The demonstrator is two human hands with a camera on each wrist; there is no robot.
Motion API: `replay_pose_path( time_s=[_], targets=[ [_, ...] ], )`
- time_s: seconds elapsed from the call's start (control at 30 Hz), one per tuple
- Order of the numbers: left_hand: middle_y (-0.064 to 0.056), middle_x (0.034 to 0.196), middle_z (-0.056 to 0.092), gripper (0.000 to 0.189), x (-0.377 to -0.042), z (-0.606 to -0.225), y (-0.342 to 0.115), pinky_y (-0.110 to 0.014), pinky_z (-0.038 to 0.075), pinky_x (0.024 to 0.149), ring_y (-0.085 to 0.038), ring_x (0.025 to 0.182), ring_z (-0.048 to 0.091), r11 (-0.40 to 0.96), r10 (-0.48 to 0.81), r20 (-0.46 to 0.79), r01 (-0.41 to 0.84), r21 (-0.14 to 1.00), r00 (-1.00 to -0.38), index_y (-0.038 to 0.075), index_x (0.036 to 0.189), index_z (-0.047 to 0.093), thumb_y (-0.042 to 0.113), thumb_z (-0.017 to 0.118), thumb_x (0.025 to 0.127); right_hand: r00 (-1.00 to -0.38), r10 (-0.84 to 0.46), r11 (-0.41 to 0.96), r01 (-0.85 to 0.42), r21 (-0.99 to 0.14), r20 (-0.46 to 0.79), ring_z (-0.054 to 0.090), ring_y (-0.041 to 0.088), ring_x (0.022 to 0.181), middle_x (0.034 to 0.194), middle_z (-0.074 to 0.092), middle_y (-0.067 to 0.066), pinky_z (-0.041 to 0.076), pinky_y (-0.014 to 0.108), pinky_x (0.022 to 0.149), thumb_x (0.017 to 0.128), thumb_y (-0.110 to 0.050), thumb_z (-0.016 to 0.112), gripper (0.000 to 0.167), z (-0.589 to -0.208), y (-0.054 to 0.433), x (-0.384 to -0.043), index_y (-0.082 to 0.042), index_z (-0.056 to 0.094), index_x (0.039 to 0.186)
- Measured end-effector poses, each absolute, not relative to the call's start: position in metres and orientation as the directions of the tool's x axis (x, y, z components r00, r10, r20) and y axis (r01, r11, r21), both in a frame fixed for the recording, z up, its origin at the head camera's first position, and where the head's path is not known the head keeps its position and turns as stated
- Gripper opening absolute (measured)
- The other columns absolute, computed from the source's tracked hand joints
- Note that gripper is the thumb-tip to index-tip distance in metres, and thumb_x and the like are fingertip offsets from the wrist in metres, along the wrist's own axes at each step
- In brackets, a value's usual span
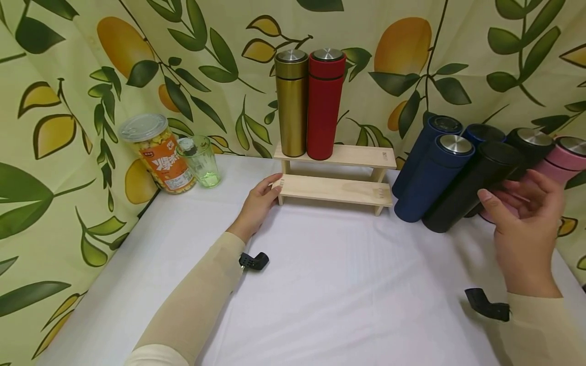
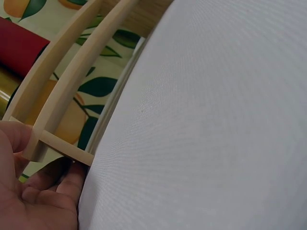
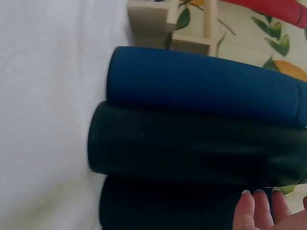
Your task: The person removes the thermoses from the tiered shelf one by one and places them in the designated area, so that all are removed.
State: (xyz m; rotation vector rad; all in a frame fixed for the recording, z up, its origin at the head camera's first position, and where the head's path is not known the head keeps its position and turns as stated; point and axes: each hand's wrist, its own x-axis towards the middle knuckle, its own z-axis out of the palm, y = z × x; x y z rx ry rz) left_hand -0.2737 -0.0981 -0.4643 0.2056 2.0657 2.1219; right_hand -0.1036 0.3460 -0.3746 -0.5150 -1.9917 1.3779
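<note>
A two-step wooden rack (image 1: 336, 190) stands on the cloth. My left hand (image 1: 258, 207) grips the left end of its lower step, the thumb lying over the board. In the left wrist view that hand (image 2: 38, 199) is at the rack's end. On the upper step stand a gold thermos flask (image 1: 292, 109) and a red one (image 1: 326, 107). To the right, my right hand (image 1: 531, 234) is beside a black flask (image 1: 471, 185) and a pink flask (image 1: 565, 160), its thumb spread from the fingers. The right wrist view shows its fingertips (image 3: 261, 206) near a dark flask (image 3: 168, 203).
Several flasks cluster at the back right, among them a front blue one (image 1: 435, 178). At the back left stand a snack jar (image 1: 160, 157) with an orange label and a green glass (image 1: 203, 165). A white cloth (image 1: 329, 284) covers the table. A patterned curtain (image 1: 220, 30) hangs behind.
</note>
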Motion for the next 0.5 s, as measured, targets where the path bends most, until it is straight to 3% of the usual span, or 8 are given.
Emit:
replay_pose_path(
  time_s=[0.27,0.5],
  targets=[
    [-0.012,0.163,0.050,0.045,-0.273,-0.464,-0.098,-0.039,0.048,0.115,-0.024,0.144,0.054,-0.011,0.208,-0.029,-0.032,0.999,-0.978,0.015,0.159,0.058,0.013,0.060,0.114,-0.681,0.640,0.309,-0.196,-0.930,0.356,0.056,0.013,0.120,0.138,0.053,0.002,0.050,0.012,0.098,0.101,0.002,0.074,0.067,-0.363,0.339,-0.097,-0.019,0.045,0.157],
    [-0.015,0.162,0.051,0.046,-0.273,-0.463,-0.099,-0.040,0.047,0.117,-0.026,0.144,0.053,-0.021,0.222,-0.022,-0.028,0.999,-0.975,0.013,0.160,0.057,0.013,0.059,0.114,-0.695,0.603,0.198,-0.343,-0.918,0.390,0.059,0.018,0.116,0.137,0.056,0.010,0.053,0.012,0.091,0.098,0.008,0.075,0.065,-0.360,0.328,-0.094,-0.012,0.049,0.154]
  ],
)
